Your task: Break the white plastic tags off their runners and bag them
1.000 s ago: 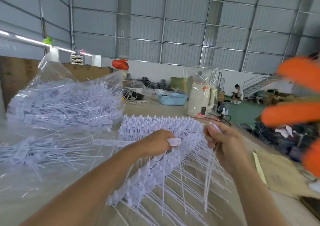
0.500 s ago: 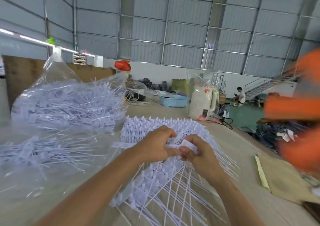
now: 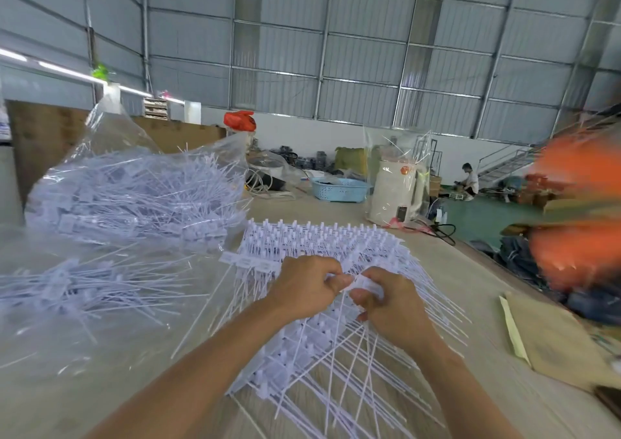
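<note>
A stack of white plastic tag runners (image 3: pixel 322 243) lies on the table in front of me, long thin tails fanning toward me. My left hand (image 3: pixel 304 287) grips the runner strip at the stack's near edge. My right hand (image 3: pixel 389 301) pinches a white tag (image 3: pixel 368 284) right beside it, the two hands almost touching. To the left, a clear plastic bag (image 3: pixel 134 190) bulges with loose white tags. More loose tags (image 3: pixel 74 291) lie under clear plastic at the near left.
A beige table (image 3: pixel 470 304) carries a blue basket (image 3: pixel 339 190), a white kettle in a clear bag (image 3: pixel 395 196) and a brown envelope (image 3: pixel 551 338) at right. Blurred orange shapes (image 3: pixel 578 217) fill the right edge. A person (image 3: pixel 468 181) crouches far back.
My right hand came back from the right, where it held several tags up, and closed in beside my left hand on a tag. The left hand stayed on the runner.
</note>
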Demonstrator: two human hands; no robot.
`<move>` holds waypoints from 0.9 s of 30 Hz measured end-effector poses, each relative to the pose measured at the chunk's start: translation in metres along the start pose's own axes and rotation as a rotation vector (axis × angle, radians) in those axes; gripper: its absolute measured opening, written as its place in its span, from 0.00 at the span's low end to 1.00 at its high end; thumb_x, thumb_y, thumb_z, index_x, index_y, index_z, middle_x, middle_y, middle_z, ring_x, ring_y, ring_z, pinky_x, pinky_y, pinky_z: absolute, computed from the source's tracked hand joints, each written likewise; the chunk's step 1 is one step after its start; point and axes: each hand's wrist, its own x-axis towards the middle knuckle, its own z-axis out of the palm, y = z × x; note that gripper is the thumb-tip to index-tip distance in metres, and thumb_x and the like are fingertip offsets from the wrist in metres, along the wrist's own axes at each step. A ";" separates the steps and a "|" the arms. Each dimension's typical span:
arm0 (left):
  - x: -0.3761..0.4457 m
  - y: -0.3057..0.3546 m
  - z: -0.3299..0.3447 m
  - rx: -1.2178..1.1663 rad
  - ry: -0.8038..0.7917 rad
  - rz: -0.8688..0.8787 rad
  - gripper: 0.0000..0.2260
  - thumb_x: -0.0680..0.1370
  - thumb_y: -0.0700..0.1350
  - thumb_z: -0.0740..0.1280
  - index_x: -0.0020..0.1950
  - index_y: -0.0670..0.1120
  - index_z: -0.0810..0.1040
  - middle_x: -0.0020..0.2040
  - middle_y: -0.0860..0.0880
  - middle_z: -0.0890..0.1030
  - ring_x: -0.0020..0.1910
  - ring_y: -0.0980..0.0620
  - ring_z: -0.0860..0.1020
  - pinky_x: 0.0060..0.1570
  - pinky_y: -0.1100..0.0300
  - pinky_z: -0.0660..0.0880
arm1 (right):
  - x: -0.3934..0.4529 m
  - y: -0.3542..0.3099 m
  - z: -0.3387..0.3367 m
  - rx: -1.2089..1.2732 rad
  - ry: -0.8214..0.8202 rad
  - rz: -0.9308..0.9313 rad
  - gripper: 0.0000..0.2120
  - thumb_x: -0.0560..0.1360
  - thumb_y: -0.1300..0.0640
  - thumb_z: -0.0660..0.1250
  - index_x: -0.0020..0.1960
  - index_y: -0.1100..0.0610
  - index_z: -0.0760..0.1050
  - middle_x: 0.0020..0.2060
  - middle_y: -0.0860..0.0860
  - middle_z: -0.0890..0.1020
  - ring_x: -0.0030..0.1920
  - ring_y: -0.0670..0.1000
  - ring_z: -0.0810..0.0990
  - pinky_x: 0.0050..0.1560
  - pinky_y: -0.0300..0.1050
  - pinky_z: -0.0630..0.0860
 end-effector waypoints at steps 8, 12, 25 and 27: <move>0.014 0.000 0.007 -0.120 -0.036 -0.344 0.17 0.78 0.51 0.65 0.31 0.45 0.74 0.29 0.49 0.75 0.32 0.52 0.74 0.58 0.53 0.72 | -0.006 -0.014 -0.006 -0.168 0.329 -0.378 0.05 0.71 0.71 0.66 0.37 0.65 0.75 0.32 0.54 0.76 0.30 0.53 0.72 0.33 0.39 0.68; 0.004 -0.005 0.021 0.027 -0.158 -0.321 0.17 0.81 0.54 0.59 0.33 0.50 0.72 0.35 0.51 0.78 0.41 0.52 0.78 0.70 0.45 0.60 | -0.002 -0.018 -0.034 0.121 0.465 -0.211 0.01 0.74 0.63 0.68 0.44 0.59 0.77 0.37 0.54 0.81 0.29 0.50 0.80 0.30 0.36 0.76; -0.011 0.085 0.015 -0.441 0.042 0.064 0.10 0.82 0.38 0.57 0.60 0.35 0.73 0.50 0.35 0.79 0.40 0.46 0.74 0.40 0.62 0.69 | 0.002 -0.008 -0.048 0.597 0.577 -0.311 0.06 0.78 0.52 0.64 0.54 0.46 0.76 0.48 0.46 0.82 0.44 0.43 0.81 0.43 0.34 0.79; -0.008 0.080 -0.009 -0.544 0.270 0.019 0.11 0.82 0.39 0.56 0.58 0.35 0.74 0.46 0.35 0.78 0.35 0.50 0.72 0.34 0.65 0.67 | 0.008 -0.003 -0.047 0.736 0.487 -0.221 0.22 0.75 0.39 0.62 0.64 0.50 0.71 0.56 0.50 0.80 0.52 0.51 0.81 0.47 0.40 0.80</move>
